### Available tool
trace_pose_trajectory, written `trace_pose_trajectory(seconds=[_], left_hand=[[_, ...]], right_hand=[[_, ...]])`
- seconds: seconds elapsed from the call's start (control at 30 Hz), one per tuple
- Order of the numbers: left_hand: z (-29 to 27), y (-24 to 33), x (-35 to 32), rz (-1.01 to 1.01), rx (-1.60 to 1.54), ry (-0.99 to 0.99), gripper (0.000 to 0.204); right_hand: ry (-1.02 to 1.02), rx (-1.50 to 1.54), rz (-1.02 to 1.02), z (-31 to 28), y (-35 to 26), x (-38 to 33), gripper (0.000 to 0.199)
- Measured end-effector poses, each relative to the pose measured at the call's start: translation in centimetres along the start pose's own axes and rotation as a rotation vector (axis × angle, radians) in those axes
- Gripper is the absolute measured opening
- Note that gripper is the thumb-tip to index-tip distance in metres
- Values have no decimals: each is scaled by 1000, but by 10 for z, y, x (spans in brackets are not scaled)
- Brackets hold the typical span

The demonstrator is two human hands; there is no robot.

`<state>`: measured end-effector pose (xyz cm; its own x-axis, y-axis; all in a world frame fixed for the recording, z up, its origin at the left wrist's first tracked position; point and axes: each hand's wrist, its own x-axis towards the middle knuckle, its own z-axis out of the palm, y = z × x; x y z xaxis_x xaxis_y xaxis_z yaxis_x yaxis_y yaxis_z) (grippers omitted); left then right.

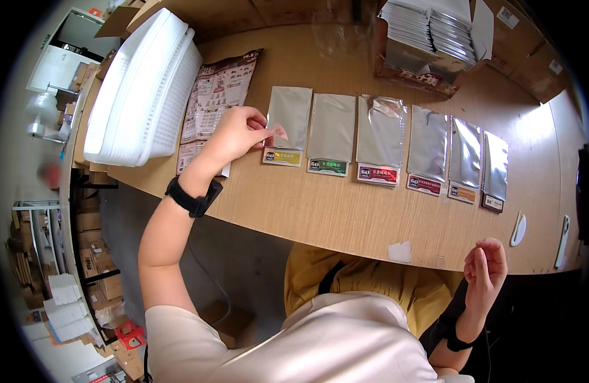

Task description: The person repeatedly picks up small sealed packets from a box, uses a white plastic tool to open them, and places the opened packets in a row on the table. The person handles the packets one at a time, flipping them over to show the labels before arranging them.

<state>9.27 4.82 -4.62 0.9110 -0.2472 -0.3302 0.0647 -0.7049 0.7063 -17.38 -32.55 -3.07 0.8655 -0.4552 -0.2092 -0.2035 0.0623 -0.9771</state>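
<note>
Several flat silver pouches lie side by side across the wooden table, each with a coloured label at its near end. My left hand (240, 132) reaches over the leftmost pouch (290, 112), which has a yellow label. Between its thumb and fingers is a small pinkish see-through piece (280, 132), held over that pouch. To the right lie a green-labelled pouch (331, 127) and a red-labelled pouch (379, 134). Off the table's near edge, at the lower right, my right hand (485, 271) is raised with its fingers curled together; whether anything is in them is hidden.
White perforated baskets (170, 96) stand nested at the left, beside a printed brown-and-white sheet (211, 96). A carton of silver packets (428, 64) sits at the back right. Near the right edge lie a white oval tool (518, 230) and a slim white knife-like tool (563, 241).
</note>
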Motion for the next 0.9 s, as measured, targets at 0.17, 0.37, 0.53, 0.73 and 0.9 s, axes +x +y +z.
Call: trace_pose_trajectory(seconds=[0.17, 0.37, 0.53, 0.73, 0.9], left_hand=[[1, 1, -1, -8, 0, 7, 16], [3, -1, 1, 31, 44, 4, 13], [3, -6, -7, 118, 119, 39, 13], [28, 78, -94, 344, -380, 1, 10], [84, 88, -143, 406, -862, -22, 7]], right_hand=[[5, -1, 3, 3, -2, 1, 4], [-15, -66, -61, 2, -16, 5, 6], [56, -464, -460, 16, -84, 28, 6], [65, -992, -983, 51, -128, 123, 19], [-101, -1224, -1230, 99, -96, 209, 29]])
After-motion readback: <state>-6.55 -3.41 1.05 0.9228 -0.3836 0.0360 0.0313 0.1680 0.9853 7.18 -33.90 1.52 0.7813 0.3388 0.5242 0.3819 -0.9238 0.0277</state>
